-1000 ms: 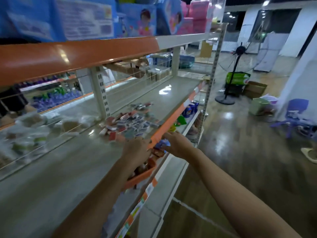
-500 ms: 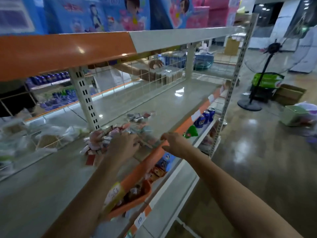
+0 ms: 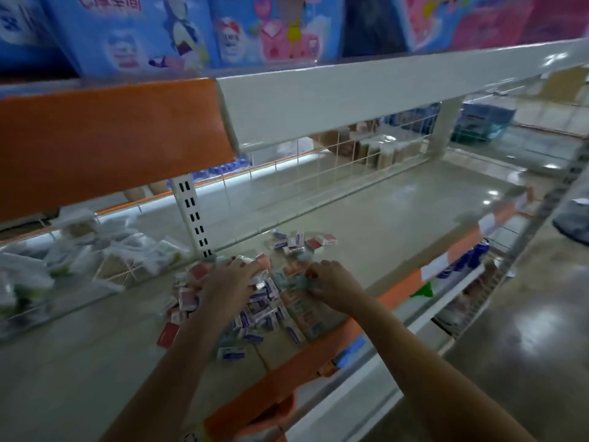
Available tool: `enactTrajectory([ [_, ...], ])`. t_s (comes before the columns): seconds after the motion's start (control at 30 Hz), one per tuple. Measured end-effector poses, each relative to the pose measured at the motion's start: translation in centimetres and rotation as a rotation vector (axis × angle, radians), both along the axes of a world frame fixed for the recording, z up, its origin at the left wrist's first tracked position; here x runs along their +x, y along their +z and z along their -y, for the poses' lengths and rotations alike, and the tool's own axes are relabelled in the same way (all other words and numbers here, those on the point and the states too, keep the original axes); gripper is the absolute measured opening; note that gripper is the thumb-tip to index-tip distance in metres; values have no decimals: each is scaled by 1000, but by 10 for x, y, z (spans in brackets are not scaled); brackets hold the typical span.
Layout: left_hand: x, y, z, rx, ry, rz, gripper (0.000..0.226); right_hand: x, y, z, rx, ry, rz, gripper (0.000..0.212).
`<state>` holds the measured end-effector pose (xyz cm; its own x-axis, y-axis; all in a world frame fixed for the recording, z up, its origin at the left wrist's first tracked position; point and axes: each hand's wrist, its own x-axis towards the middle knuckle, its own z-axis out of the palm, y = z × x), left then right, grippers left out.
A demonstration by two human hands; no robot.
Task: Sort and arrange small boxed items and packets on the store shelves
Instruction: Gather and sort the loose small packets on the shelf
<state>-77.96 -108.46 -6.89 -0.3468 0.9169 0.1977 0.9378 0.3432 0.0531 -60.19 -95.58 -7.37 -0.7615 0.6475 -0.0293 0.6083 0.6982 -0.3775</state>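
Both hands now over box pile [image 3: 255, 311], up from shelf edge [image 3: 318, 349]; left hand [image 3: 228, 282] flat at 10 o'clock; right hand [image 3: 331, 283] pinches packet [image 3: 294, 282]; sorting begun.

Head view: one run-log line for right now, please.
stage: sorting | left hand: on small boxes | right hand: pinching packet | shelf: pile unsorted

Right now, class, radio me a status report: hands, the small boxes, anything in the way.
Left hand presses on heap of small red and blue-white boxes. Right hand pinches a packet at heap's edge. Clear plastic bags lie left, apart.
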Motion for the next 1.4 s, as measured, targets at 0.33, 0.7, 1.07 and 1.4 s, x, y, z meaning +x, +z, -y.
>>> enactTrajectory([
  [0.33,18,5,4,209,81,162,29,7,-10,-34,-106,212,-228,32],
  [0.7,96,24,23,614,253,947,55,23,18,-45,-474,473,-363,15],
  [1.07,132,12,31,727,361,1011,34,34,18,-42,-738,599,-463,19],
  [1.4,158,12,57,815,471,1016,28,30,21,-14,-939,715,-437,34],
])
